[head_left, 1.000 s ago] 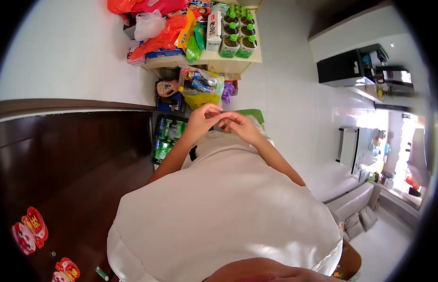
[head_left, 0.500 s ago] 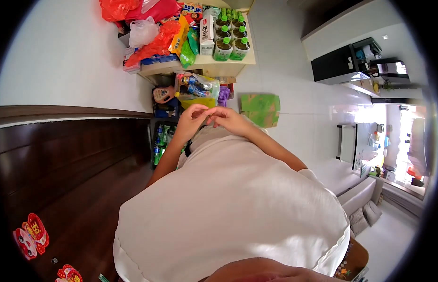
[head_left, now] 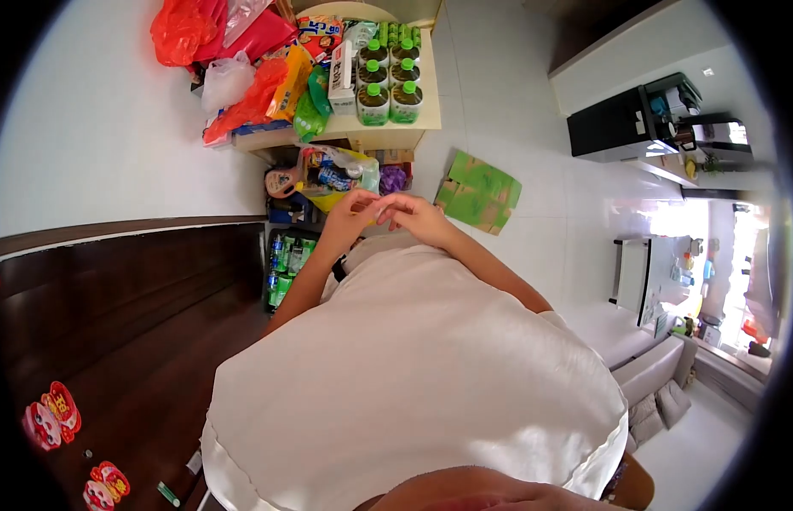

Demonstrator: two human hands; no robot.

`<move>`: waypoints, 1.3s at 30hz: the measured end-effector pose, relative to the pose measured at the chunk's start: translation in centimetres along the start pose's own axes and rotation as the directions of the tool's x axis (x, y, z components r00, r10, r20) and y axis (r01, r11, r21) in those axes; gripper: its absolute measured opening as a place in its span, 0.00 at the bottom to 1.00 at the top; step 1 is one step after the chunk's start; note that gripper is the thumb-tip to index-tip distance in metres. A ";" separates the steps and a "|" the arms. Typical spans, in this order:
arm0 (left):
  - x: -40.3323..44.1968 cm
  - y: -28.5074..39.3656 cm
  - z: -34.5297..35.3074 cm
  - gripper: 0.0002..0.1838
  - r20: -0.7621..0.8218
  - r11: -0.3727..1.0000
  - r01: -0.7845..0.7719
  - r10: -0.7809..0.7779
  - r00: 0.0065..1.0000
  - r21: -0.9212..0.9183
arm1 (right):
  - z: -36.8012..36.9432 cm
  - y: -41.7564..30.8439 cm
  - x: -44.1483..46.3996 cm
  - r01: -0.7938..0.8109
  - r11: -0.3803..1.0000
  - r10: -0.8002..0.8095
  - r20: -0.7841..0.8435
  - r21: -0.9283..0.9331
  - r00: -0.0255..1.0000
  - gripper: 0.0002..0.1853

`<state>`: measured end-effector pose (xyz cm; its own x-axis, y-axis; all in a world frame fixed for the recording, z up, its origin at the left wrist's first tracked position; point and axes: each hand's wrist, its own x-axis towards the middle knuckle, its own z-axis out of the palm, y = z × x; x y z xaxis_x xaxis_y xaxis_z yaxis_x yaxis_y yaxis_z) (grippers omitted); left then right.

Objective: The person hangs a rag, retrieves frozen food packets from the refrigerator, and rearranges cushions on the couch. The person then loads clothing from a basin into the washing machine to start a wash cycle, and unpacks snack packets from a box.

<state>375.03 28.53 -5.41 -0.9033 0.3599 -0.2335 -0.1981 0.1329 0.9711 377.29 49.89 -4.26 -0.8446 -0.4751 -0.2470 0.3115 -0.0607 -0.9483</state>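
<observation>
Green cardboard [head_left: 480, 192] lies near the right hand [head_left: 418, 218], long axis slanting down-right.

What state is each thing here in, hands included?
Left hand: fingers bent, meeting the right; any grip unclear
Right hand: fingers bent; any grip unclear
Green-capped bottles: upright, capped
White box: standing
Cardboard: lying flat on the floor
White bag: crumpled
Purple bag: crumpled

Flattened cardboard I see: green, brown patches [head_left: 479, 192]
Bottle caps in my view: bright green [head_left: 373, 88]
Shirt: plain off-white [head_left: 422, 366]
</observation>
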 end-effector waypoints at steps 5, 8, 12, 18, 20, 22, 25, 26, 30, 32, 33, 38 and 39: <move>4.8 1.7 6.6 0.11 -0.084 0.999 0.022 -0.024 0.996 -0.025 | -8.2 -2.8 -1.1 0.012 1.000 -0.012 -0.008 -0.022 1.000 0.13; 7.0 3.4 10.7 0.10 -0.128 0.998 0.046 -0.050 0.990 -0.033 | -12.5 -3.0 -1.4 -0.008 0.999 0.008 -0.007 -0.050 1.000 0.11; 7.7 4.9 13.3 0.10 -0.226 0.995 -0.027 0.049 0.973 0.099 | -15.6 -1.8 -0.1 -0.045 0.998 0.043 0.044 0.035 0.998 0.10; 7.5 3.0 13.3 0.09 -0.391 0.999 -0.031 0.012 0.920 -0.043 | -15.8 -2.5 2.6 -0.078 0.997 0.076 0.214 0.003 0.974 0.10; 7.6 2.9 12.6 0.09 -0.418 0.997 -0.025 -0.006 0.909 -0.068 | -15.6 -2.9 3.6 -0.081 0.997 0.081 0.254 -0.010 0.964 0.10; 7.9 2.7 11.6 0.09 -0.437 0.995 -0.016 -0.028 0.899 -0.097 | -15.3 -3.3 4.6 -0.117 0.993 0.107 0.255 0.024 0.961 0.11; 9.3 2.2 9.9 0.08 -0.466 0.999 -0.008 -0.014 0.885 -0.045 | -15.6 -3.7 6.4 -0.136 0.991 0.129 0.276 0.007 0.952 0.12; 10.0 2.1 9.1 0.08 -0.468 0.997 -0.026 -0.012 0.884 -0.076 | -15.7 -4.1 6.9 -0.141 0.990 0.137 0.282 -0.007 0.949 0.12; 12.8 2.5 5.6 0.09 -0.457 0.997 -0.037 -0.001 0.889 -0.074 | -16.2 -4.0 9.6 -0.122 0.992 0.122 0.200 -0.010 0.972 0.15; 14.1 2.8 3.4 0.09 -0.464 0.993 -0.054 0.000 0.886 -0.103 | -16.1 -4.4 11.3 -0.135 0.991 0.137 0.186 -0.026 0.973 0.15; 14.7 2.8 2.2 0.09 -0.464 0.990 -0.066 0.002 0.886 -0.123 | -15.9 -4.5 11.9 -0.147 0.989 0.147 0.157 -0.016 0.976 0.14; 17.2 2.5 -4.5 0.09 -0.476 0.984 -0.051 -0.038 0.879 -0.173 | -14.6 -5.0 13.5 -0.176 0.983 0.181 0.083 -0.057 0.980 0.12; 17.6 2.5 -5.8 0.09 -0.499 0.988 -0.065 -0.015 0.867 -0.142 | -14.4 -5.2 13.7 -0.173 0.983 0.178 0.078 -0.068 0.981 0.12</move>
<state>356.40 29.81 -6.84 -0.9697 -0.1507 -0.1921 -0.1908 -0.0235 0.9814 357.83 56.31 -5.58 -0.7388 -0.5454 -0.3959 0.4228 0.0824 -0.9025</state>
